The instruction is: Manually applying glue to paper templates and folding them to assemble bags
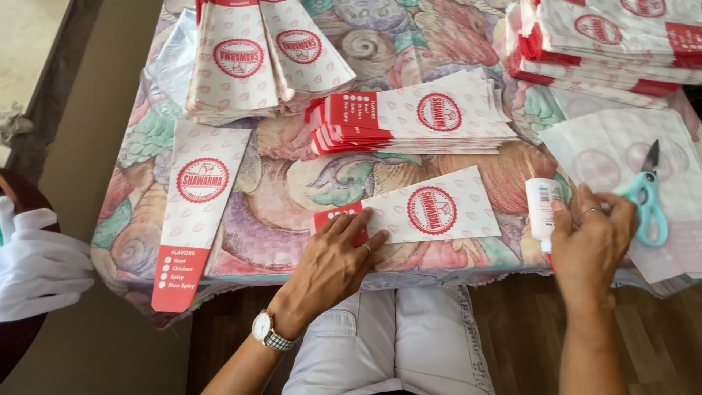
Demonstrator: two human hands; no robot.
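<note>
My left hand (333,265), with a wristwatch, presses flat on the red end of a folded white-and-red paper sleeve (431,212) near the table's front edge. My right hand (589,245) grips a small white glue bottle (542,208) with a red tip, just right of that sleeve. A flat unfolded sleeve (194,219) lies at the left, hanging over the edge. A stack of finished sleeves (417,121) sits behind the one under my hand.
Turquoise-handled scissors (647,201) lie on loose sheets (621,157) at the right. More sleeve piles stand at the back left (256,58) and back right (607,44). The table carries a patterned cloth (292,190). A white-gloved hand (36,263) shows at the left edge.
</note>
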